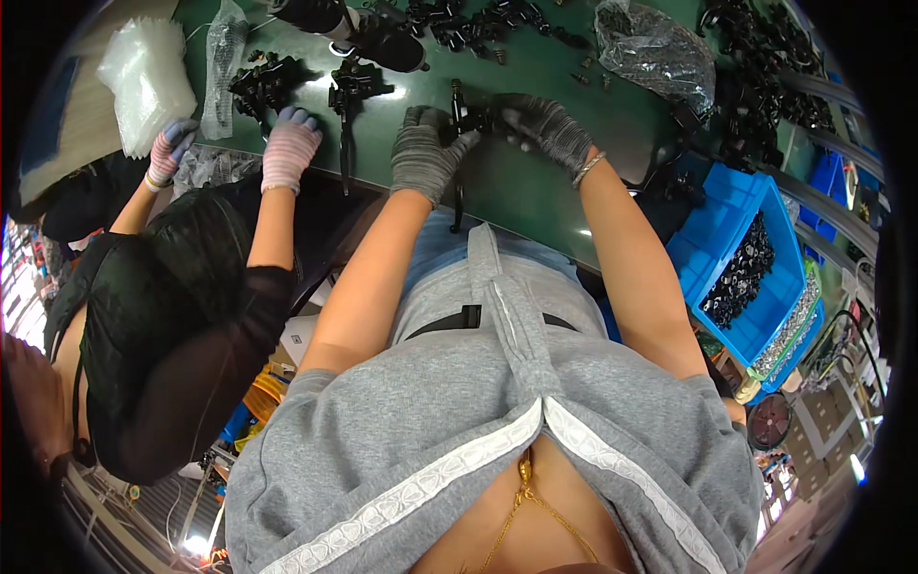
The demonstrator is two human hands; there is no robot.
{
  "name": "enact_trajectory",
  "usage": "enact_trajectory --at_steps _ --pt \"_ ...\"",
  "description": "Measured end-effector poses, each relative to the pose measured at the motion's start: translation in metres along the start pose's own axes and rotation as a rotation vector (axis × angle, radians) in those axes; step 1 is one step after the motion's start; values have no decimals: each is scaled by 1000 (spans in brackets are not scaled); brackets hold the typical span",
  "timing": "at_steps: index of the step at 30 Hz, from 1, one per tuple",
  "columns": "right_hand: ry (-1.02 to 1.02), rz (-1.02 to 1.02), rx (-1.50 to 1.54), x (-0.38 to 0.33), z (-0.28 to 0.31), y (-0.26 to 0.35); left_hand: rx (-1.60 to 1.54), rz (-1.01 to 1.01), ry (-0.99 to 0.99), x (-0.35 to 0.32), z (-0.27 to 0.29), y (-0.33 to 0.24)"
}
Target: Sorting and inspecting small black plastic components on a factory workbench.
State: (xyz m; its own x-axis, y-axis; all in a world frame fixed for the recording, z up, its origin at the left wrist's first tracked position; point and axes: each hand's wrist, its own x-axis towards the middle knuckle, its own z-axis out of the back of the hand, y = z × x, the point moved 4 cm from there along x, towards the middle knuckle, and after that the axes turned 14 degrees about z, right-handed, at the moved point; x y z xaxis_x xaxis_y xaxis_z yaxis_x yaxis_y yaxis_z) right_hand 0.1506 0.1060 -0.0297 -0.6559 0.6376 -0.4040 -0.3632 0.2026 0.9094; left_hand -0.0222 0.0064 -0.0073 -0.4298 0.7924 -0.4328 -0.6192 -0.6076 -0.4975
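At the near edge of the table, a black brake lever (467,117) is between my two hands, its long thin handle pointing down toward my lap. My left hand (426,158), in a grey striped knit glove, is closed round the lever's body from the left. From the right, my right hand (547,131), in a matching glove with darker fingertips, grips the clamp end. Its fingers partly hide that end. Another black brake lever (347,124) lies on the table left of my left hand.
A co-worker's striped-glove hand (292,148) rests by a pile of black levers (268,84) on the left. A black power tool (368,40) hangs overhead. Plastic bags (660,53) and black parts lie at the back. Blue bins (755,268) of small parts stand right.
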Motion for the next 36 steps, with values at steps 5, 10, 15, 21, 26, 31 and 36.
enact_trajectory --at_steps 5,10,15,21,26,31,36 --pt "-16 101 -53 1 -15 2 -184 -336 -100 -7 2 -13" --pt "-105 59 -87 -3 -28 14 -418 -241 38 3 -8 2" --pt "-165 143 -586 0 -9 4 -488 -162 137 6 -12 -3" --pt "-53 -132 -1148 -21 57 -39 -475 -214 180 25 -34 15" --pt "-351 5 -1073 -43 58 -100 -420 -250 164 26 -40 9" --pt "-497 -28 -853 -54 45 -72 -503 -172 184 25 -37 15" --pt "-534 56 -593 -47 47 -80 -622 -103 210 19 -37 7"
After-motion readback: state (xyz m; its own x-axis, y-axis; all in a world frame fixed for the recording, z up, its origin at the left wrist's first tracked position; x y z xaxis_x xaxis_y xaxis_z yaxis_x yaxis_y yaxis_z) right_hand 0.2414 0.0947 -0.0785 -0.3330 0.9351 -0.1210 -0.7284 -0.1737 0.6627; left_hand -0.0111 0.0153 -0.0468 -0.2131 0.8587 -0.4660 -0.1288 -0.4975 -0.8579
